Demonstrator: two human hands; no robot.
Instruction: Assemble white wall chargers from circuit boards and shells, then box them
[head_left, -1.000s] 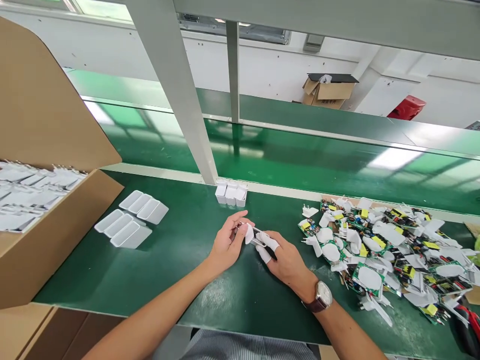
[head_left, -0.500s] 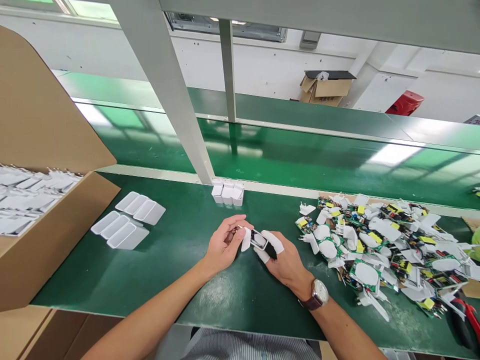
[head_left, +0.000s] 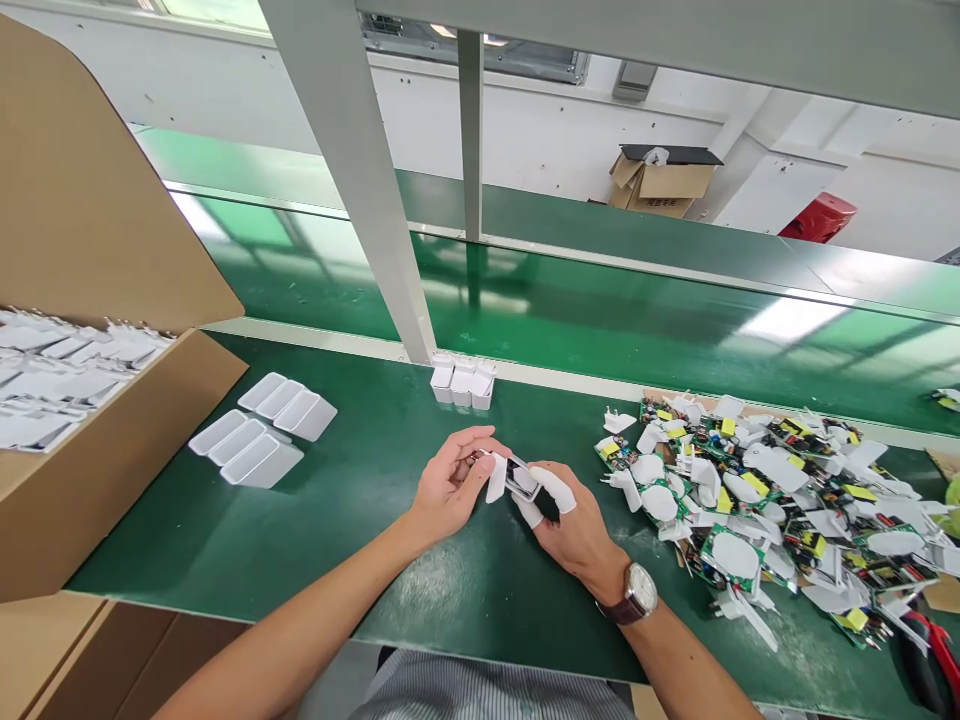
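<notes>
Above the middle of the green workbench my two hands meet around a small adapter. My right hand, with white covers on thumb and finger and a watch at the wrist, grips a white adapter housing whose open side shows a dark interior. My left hand is closed, pinching a white plug piece against the housing's left end. The fingers hide part of what joins the two pieces. To the right lies a large pile of circuit boards with white plug parts.
White housings stand in two groups at the left, and more white cases by the post. A cardboard box of white parts is at far left. Red-and-black-handled pliers lie at the right edge.
The view has shifted slightly, so the bench items sit a little to the right. Both hands keep the same hold on the adapter pieces.
</notes>
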